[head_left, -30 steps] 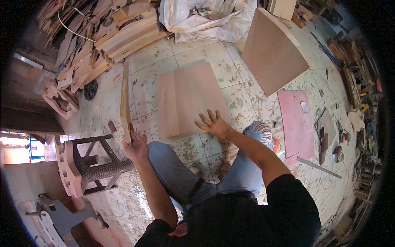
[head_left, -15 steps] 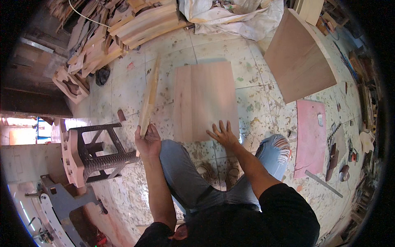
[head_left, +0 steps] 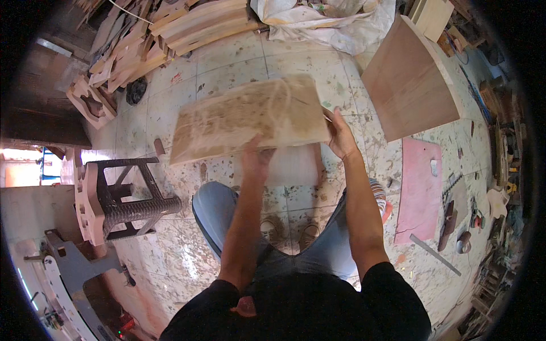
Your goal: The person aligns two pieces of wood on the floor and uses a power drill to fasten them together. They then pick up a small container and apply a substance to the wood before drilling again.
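Observation:
A light-brown wooden board [head_left: 244, 113], blurred by motion and streaked on its face, is held up in front of me at a slant. My right hand [head_left: 342, 137] grips its right end, the thumb and fingers around the corner. At the board's near edge, my left hand [head_left: 257, 162] holds it from below; motion smears those fingers. Under the raised board lies a smooth wooden panel [head_left: 293, 167] on the floor, mostly hidden, with only its near part showing between my knees.
Left of my knee stands a dark stool [head_left: 162, 204] on its side. A large wooden panel [head_left: 409, 85] leans at the far right, with a pink sheet [head_left: 418, 190] and a metal ruler [head_left: 435, 254] nearer. Stacked planks [head_left: 199, 25] and a white sack [head_left: 335, 25] are at the back.
The wooden board has swung from upright on edge at the left to a broad slant over the floor panel. My right hand has left that panel and taken the board's right end.

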### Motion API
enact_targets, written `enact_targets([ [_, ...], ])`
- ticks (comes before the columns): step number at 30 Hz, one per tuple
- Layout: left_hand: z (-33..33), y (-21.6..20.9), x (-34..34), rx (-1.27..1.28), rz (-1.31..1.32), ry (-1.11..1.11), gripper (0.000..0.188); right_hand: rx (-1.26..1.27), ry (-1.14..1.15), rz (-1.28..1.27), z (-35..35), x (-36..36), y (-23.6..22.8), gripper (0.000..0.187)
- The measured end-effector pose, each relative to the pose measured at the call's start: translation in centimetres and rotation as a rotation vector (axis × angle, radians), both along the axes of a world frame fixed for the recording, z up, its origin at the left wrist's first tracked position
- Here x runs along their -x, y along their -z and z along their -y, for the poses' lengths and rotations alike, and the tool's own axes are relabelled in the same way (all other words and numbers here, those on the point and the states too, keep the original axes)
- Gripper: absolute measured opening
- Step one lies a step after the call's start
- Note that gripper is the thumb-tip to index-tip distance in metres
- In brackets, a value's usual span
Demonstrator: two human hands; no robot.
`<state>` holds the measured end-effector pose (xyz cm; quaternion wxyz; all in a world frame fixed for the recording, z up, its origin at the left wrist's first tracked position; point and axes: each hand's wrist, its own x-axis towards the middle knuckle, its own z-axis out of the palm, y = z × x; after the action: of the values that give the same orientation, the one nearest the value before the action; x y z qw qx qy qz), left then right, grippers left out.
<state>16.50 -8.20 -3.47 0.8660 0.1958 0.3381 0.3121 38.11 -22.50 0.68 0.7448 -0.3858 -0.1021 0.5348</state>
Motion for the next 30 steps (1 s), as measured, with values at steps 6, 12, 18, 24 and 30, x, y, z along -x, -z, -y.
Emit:
enact_targets([
  [6, 4.0, 6.6, -5.5, 0.172, 0.043, 0.124, 0.048, 0.318, 0.202, 0.166, 3.1, -3.0, 6.8, 0.067],
  [12, 3.3, 12.7, -2.8, 0.147, -0.076, 0.273, 0.058, 0.325, 0.255, -0.003, 3.8, -0.7, 12.4, 0.068],
  [18, 4.8, 4.3, -3.6, 0.14, -0.688, 0.718, 0.053, 0.763, 0.369, 0.251, 6.2, -3.2, 20.4, 0.055],
  [24, -4.5, 0.1, 4.0, -0.942, -0.451, 0.773, 0.047, 1.23, 0.23, 0.828, 3.7, -1.9, 22.5, 0.048],
  [30, -16.1, 1.2, 12.8, -0.725, -1.169, 0.583, 0.062, 1.3, -0.041, 1.007, 6.3, -2.0, 22.5, 0.047],
])
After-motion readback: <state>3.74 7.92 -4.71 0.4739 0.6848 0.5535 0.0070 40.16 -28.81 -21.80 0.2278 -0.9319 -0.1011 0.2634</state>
